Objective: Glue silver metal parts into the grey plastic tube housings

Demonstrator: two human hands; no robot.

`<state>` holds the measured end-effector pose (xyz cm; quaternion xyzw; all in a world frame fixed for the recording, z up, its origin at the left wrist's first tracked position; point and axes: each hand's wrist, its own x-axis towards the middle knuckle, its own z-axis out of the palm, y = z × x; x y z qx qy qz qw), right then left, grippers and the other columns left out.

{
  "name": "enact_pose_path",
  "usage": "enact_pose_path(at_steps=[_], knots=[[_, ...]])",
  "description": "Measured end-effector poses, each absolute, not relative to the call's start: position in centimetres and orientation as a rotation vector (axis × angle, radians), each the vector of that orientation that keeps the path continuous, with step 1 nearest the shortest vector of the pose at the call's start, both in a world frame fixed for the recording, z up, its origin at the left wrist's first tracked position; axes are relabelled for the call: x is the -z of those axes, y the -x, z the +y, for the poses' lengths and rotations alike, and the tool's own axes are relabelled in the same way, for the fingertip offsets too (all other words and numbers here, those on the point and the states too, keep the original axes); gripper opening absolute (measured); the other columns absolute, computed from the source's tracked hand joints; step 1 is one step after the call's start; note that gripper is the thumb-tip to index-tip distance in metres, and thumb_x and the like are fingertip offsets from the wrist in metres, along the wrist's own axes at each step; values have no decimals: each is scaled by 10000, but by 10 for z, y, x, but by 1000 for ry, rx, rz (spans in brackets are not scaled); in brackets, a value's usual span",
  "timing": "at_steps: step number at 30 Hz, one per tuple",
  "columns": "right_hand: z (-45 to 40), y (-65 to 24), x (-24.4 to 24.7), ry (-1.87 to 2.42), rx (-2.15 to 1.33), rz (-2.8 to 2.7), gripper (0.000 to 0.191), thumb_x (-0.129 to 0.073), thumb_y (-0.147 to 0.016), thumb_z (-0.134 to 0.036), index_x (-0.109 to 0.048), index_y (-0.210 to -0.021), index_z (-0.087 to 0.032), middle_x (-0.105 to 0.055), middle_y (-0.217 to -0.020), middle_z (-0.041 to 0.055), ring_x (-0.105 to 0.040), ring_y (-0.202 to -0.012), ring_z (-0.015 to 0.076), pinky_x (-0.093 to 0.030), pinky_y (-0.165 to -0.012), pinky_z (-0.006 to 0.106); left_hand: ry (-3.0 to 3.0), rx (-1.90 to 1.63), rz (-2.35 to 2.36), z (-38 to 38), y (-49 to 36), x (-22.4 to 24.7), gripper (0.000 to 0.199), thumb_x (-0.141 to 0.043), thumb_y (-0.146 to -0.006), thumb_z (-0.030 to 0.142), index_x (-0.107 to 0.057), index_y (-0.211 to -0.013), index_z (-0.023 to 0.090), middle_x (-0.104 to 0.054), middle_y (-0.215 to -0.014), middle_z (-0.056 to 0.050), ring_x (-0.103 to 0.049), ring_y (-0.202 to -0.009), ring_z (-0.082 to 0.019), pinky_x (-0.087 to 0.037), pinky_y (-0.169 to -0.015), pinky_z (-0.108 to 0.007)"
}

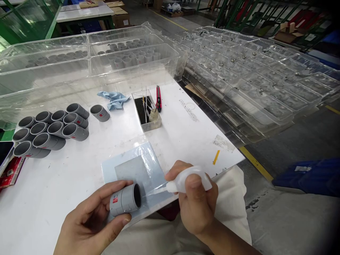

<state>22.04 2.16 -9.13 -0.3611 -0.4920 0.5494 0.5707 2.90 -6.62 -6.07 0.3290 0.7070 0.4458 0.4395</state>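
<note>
My left hand point(90, 219) grips a grey plastic pipe coupling point(124, 200) with a small red label, its open end turned toward the right. My right hand point(198, 202) holds a white squeeze bottle point(188, 180) on its side. The bottle's thin nozzle point(156, 190) points at the coupling's mouth, very close to the rim; I cannot tell if they touch. Beneath both hands lies a pale blue plastic-covered sheet point(132, 170). Several similar couplings point(50, 131) stand grouped on their sides at the left, with a single one point(100, 112) apart from them.
On the white table point(186, 131) sit a crumpled blue cloth point(113, 100), a red utility knife point(158, 98) and a small clear box point(146, 109) holding a glass jar. Clear plastic trays point(90, 60) with couplings stand behind. Stacked transparent trays point(239, 78) rise at the right.
</note>
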Motion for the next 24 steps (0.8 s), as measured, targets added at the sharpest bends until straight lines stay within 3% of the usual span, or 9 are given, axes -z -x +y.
enact_pose_path(at_steps=[3, 5, 12, 24], knots=[[22, -221, 91, 881, -1302, -1097, 395, -531, -1052, -487, -769, -875, -226, -641, -694, 15, -560, -622, 154, -426, -563, 296, -814, -1088, 1782, -66, -31, 58, 395, -929, -697, 419, -828, -1075, 368, -840, -890, 30, -766, -829, -167, -604, -805, -161], [22, -221, 92, 884, -1323, -1112, 375, -548, -1048, -478, -772, -893, -220, -643, -698, 14, -553, -625, 150, -420, -557, 288, -829, -1096, 1786, -66, -30, 59, 381, -921, -714, 417, -816, -1080, 387, -846, -899, 47, -759, -789, -145, -594, -750, -133], [22, -219, 92, 880, -1266, -1234, 309, -587, -1038, -443, -766, -928, -217, -650, -755, 1, -553, -642, 131, -435, -575, 276, -1197, -1118, 1628, -67, -12, 77, 318, -837, -841, 205, -742, -1094, 373, -787, -1266, 32, -718, -1220, -178, -583, -968, -169], [23, -213, 89, 830, -1178, -1319, 233, -610, -1026, -383, -755, -953, -217, -685, -837, -6, -601, -700, 118, -478, -618, 259, -1256, -1108, 1573, -70, -7, 81, 300, -806, -868, 166, -695, -1075, 353, -769, -1275, 25, -726, -1200, -166, -616, -896, -149]])
